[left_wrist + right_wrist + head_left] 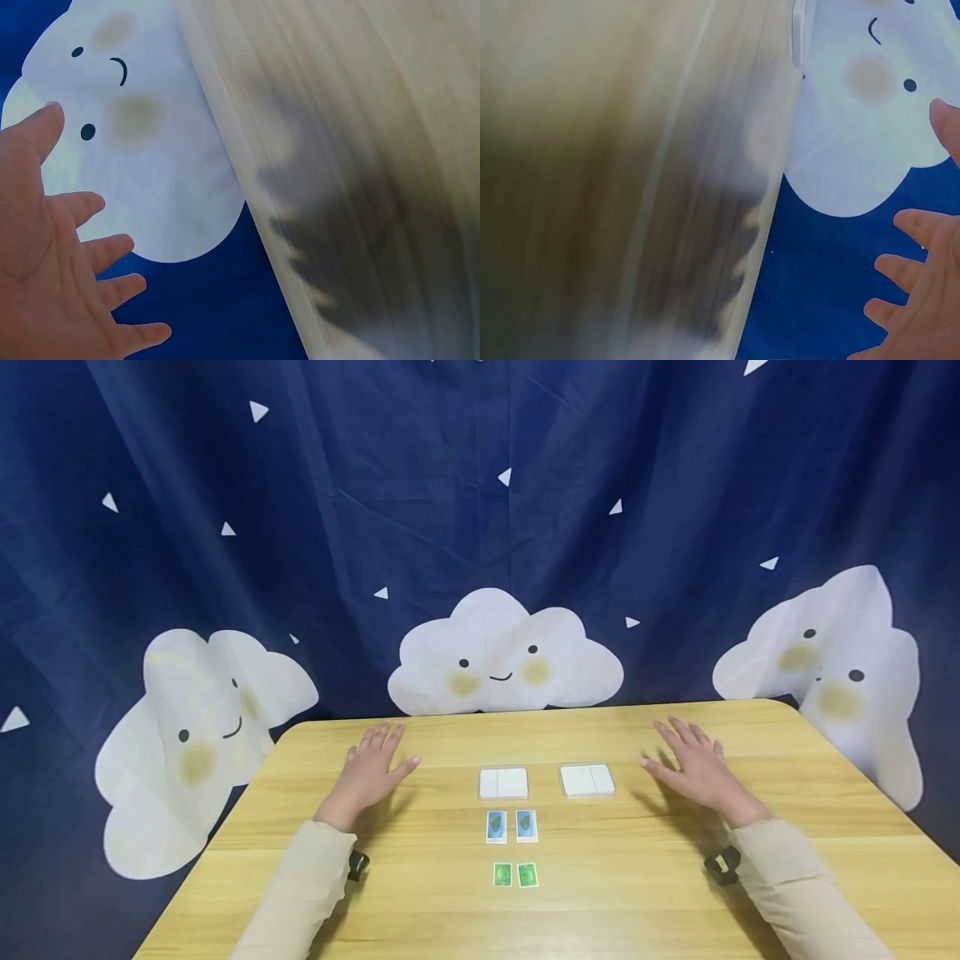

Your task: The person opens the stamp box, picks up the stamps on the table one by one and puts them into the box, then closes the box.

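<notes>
While left hand (367, 774) and right hand (701, 770) spread their fingers, white cases (504, 783) lie between them.

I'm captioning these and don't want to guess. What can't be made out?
- Blue cards: head view, pictured shapes too small to identify.
- Green cards: head view, markings too small.
- Left hand: left wrist view, partly cut off by left edge.
- Right hand: right wrist view, partly cut off by right edge.

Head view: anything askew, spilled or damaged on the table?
Nothing stands out: the white pieces, blue cards and green cards lie in pairs on the table. No spill shows; tiny flaws aren't discernible.
</notes>
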`<act>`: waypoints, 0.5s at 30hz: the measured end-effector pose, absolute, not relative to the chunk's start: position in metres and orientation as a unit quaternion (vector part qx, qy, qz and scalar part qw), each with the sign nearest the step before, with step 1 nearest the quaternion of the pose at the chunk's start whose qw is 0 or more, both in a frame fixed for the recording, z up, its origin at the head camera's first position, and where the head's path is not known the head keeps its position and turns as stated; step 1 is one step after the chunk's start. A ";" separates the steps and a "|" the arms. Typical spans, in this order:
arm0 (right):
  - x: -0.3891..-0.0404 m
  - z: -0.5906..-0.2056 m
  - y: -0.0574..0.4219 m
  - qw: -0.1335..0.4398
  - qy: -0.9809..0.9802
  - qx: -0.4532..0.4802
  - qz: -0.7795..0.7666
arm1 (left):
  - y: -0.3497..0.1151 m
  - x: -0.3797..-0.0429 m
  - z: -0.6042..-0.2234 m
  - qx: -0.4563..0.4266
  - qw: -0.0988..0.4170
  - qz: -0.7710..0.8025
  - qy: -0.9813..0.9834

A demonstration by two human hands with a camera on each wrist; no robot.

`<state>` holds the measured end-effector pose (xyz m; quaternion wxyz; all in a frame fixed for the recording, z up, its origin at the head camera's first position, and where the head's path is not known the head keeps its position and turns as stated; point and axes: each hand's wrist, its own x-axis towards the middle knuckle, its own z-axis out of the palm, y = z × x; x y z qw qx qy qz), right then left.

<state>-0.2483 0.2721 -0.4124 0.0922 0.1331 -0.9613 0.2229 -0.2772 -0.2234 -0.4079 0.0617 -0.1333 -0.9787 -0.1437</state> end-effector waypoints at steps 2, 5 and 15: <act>-0.249 -0.412 0.270 0.091 -0.961 0.137 0.224 | -0.222 -0.277 -0.409 -0.133 0.059 -0.145 -0.979; -0.249 -0.412 0.267 0.092 -0.959 0.141 0.227 | -0.220 -0.277 -0.409 -0.137 0.055 -0.154 -0.977; -0.253 -0.419 0.260 0.095 -0.952 0.160 0.244 | -0.210 -0.276 -0.413 -0.149 0.038 -0.169 -0.974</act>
